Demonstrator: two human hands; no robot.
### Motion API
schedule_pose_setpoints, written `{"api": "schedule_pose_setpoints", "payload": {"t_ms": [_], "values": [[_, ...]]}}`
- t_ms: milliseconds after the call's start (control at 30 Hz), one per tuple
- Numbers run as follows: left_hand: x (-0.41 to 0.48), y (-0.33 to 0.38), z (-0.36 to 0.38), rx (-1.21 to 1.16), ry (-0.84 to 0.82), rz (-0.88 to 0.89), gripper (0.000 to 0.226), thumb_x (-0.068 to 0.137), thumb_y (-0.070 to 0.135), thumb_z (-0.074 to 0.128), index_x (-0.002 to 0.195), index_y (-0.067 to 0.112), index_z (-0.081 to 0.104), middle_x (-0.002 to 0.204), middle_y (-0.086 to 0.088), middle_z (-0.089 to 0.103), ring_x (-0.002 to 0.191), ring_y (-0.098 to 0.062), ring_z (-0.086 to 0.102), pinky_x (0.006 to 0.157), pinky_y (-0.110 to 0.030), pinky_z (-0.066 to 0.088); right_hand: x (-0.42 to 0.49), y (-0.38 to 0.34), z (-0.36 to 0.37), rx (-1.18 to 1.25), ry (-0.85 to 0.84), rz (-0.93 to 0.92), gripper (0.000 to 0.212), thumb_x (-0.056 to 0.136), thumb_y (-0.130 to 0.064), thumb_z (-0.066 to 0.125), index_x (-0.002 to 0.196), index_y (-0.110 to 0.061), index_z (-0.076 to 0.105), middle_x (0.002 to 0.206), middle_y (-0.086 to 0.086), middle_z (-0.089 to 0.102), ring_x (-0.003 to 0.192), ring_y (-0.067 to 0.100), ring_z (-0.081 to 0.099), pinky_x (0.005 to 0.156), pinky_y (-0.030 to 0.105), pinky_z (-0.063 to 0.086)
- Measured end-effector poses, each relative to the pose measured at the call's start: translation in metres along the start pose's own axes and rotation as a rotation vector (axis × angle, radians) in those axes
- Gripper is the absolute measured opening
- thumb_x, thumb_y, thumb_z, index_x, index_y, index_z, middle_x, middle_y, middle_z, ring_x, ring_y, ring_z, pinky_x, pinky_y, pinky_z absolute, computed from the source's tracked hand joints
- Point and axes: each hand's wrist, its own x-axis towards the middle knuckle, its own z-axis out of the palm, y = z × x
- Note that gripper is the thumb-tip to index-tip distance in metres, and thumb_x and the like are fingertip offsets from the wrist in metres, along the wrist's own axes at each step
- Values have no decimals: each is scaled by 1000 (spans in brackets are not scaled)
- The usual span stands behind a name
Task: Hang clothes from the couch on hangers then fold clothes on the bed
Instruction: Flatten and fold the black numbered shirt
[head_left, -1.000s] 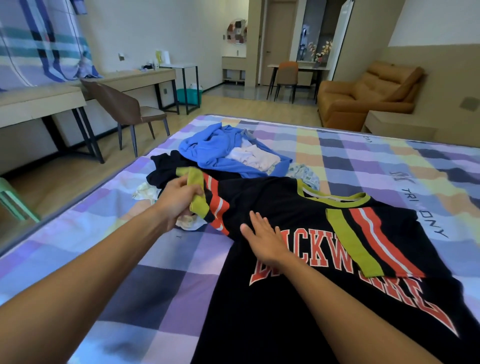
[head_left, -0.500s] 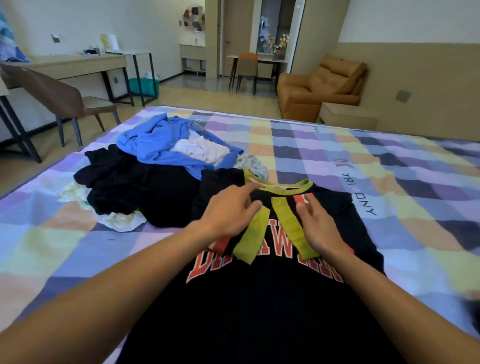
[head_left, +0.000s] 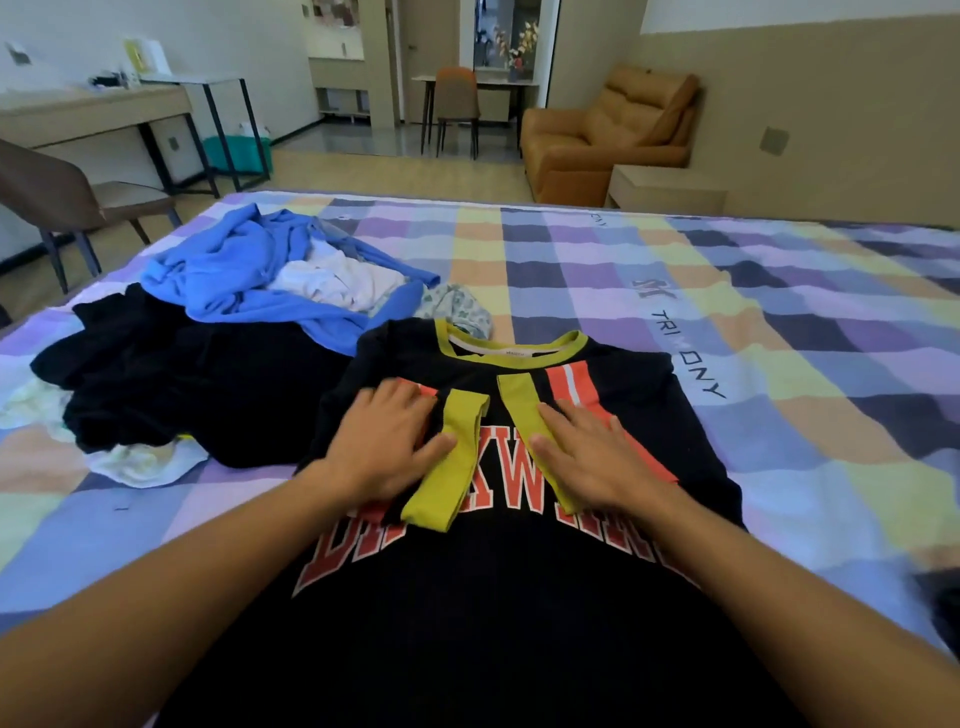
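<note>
A black T-shirt (head_left: 467, 613) with red lettering and yellow-green trim lies flat on the checked bed (head_left: 779, 395), collar away from me. Both sleeves are folded inward, their yellow-green cuffs meeting at the chest. My left hand (head_left: 387, 441) lies flat, fingers spread, on the left folded sleeve. My right hand (head_left: 584, 449) presses flat on the right folded sleeve. Neither hand grips the cloth. To the left sits a pile of clothes: a blue garment (head_left: 234, 270), a black garment (head_left: 182, 384) and pale pieces (head_left: 145, 460).
An orange couch (head_left: 602, 135) and a low side table (head_left: 665, 189) stand beyond the bed's far edge. A brown chair (head_left: 62, 197) and a desk (head_left: 93, 111) are at the left. The bed's right half shows bare sheet.
My left hand carried the left sleeve across and laid it on the chest, then flattened. My right hand shifted onto the right folded sleeve. My view swung right and closer.
</note>
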Motion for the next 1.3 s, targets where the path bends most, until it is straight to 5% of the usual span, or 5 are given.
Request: {"api": "schedule_pose_setpoints", "payload": {"t_ms": [133, 433, 633, 1033, 1300], "values": [[41, -22, -15, 169, 131, -103, 81, 88, 65, 51, 150, 15, 37, 159, -16, 29, 148, -38, 22, 117, -54, 21, 26, 25, -45, 23, 294, -14, 55, 90, -32, 65, 140, -14, 51, 139, 13, 52, 125, 33, 52, 106, 47, 44], [71, -27, -40, -40, -178, -227, 75, 74, 57, 82, 118, 15, 38, 101, -8, 52, 84, -31, 55, 65, -42, 43, 86, 75, -76, -14, -105, 181, 141, 69, -60, 85, 160, -17, -15, 166, 15, 22, 152, 35, 22, 123, 54, 13], [63, -32, -65, -199, -300, -88, 37, 81, 38, 82, 75, 9, 59, 69, -5, 58, 65, -25, 57, 61, -38, 44, 72, 57, -97, 85, -253, 14, 20, 85, -36, 80, 85, -18, 70, 81, -4, 72, 80, 19, 70, 71, 28, 49], [162, -65, -267, -211, 294, -265, 39, 94, 32, 70, 126, 11, 65, 103, -12, 62, 88, -31, 59, 77, -40, 48, 74, -7, -314, 163, 494, 83, 38, 91, -24, 73, 122, -5, 65, 114, 17, 67, 102, 34, 65, 95, 46, 54], [102, -52, -187, -260, 103, -185, 28, 93, 23, 71, 115, 6, 70, 96, -15, 63, 88, -30, 57, 75, -37, 42, 47, 18, -205, 67, 436, 66, 33, 83, -22, 73, 112, -12, 64, 117, 19, 66, 108, 36, 62, 78, 34, 44]]}}
